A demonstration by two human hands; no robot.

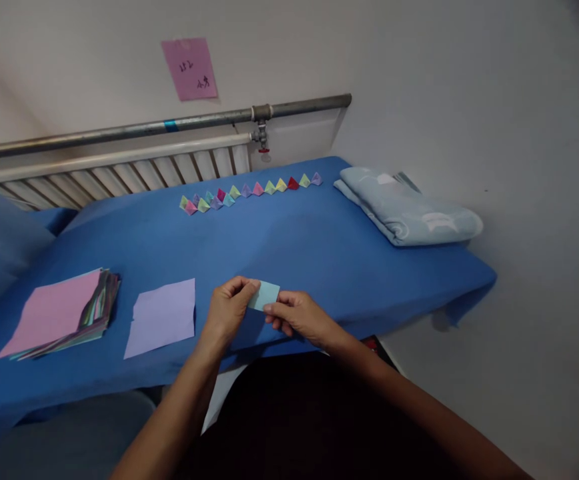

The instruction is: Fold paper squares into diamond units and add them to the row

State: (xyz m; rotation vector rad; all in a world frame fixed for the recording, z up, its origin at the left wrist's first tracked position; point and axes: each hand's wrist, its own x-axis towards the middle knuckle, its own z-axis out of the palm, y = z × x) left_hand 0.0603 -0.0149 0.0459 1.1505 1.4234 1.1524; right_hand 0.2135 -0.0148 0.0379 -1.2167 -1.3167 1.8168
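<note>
Between my two hands is a small light-blue piece of paper (265,294), roughly square and seemingly folded, held just above the front of the blue cloth. My left hand (230,305) pinches its left edge between thumb and fingers. On its lower right corner, my right hand (297,313) has a pinch too, with the other fingers curled below. Left of my hands lies a flat lavender sheet (163,319) with uneven edges. Farther left sits a stack of coloured paper (57,312) with a pink sheet on top.
Small folded paper shapes (258,189) in many colours stand in rows near the back of the blue-covered surface (289,247). A folded light-blue blanket (409,207) lies at the right by the wall. Behind are a radiator (134,175), a metal pipe (119,133) and a pink note (189,69).
</note>
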